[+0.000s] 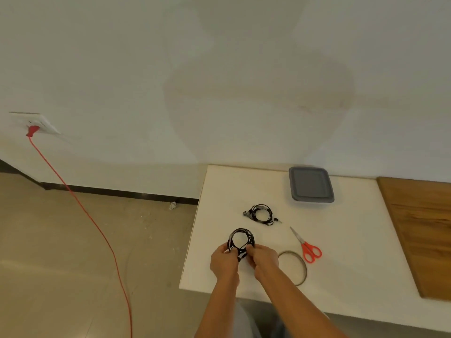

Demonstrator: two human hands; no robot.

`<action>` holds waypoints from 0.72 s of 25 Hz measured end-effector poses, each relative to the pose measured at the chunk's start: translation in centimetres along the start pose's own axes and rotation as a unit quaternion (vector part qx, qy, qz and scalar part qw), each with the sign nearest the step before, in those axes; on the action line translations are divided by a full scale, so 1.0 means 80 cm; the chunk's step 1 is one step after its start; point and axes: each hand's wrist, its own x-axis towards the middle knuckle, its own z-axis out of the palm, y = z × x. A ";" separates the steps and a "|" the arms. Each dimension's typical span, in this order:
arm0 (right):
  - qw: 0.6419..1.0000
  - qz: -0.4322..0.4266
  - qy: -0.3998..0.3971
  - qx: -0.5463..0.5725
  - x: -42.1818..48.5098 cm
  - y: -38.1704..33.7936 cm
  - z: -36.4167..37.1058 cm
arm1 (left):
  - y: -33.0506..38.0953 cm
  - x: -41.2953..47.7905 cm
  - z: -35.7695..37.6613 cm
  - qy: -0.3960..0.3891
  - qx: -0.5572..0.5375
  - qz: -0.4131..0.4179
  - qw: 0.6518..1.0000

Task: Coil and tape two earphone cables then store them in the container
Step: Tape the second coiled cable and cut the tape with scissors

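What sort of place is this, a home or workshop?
Probably a plain room in a home or office; I cannot tell which. A white table stands against a bare wall, a red cable runs from a wall socket, and the floor is bare.

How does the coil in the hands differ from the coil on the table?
The held coil is gripped by the left hand and right hand; the far coil lies untouched on the table. The held coil looks larger and thicker than the far coil, whose plug sticks out. Both are black loops.
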 end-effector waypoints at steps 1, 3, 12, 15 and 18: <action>1.000 -0.011 0.008 -0.002 0.003 0.003 -0.001 | -0.003 0.004 0.001 0.009 0.012 0.012 1.000; 0.999 -0.045 0.019 -0.023 0.006 0.007 -0.001 | -0.006 0.005 0.000 0.022 0.027 0.030 0.999; 0.980 -0.155 0.005 -0.127 -0.001 0.017 -0.004 | -0.023 -0.001 -0.013 0.057 0.017 0.074 0.995; 0.976 -0.166 -0.024 -0.138 -0.004 0.013 -0.016 | -0.024 -0.005 -0.023 0.048 -0.007 0.053 0.997; 0.950 -0.241 -0.039 -0.196 -0.008 -0.001 -0.044 | -0.029 -0.016 -0.036 0.045 0.039 0.076 0.995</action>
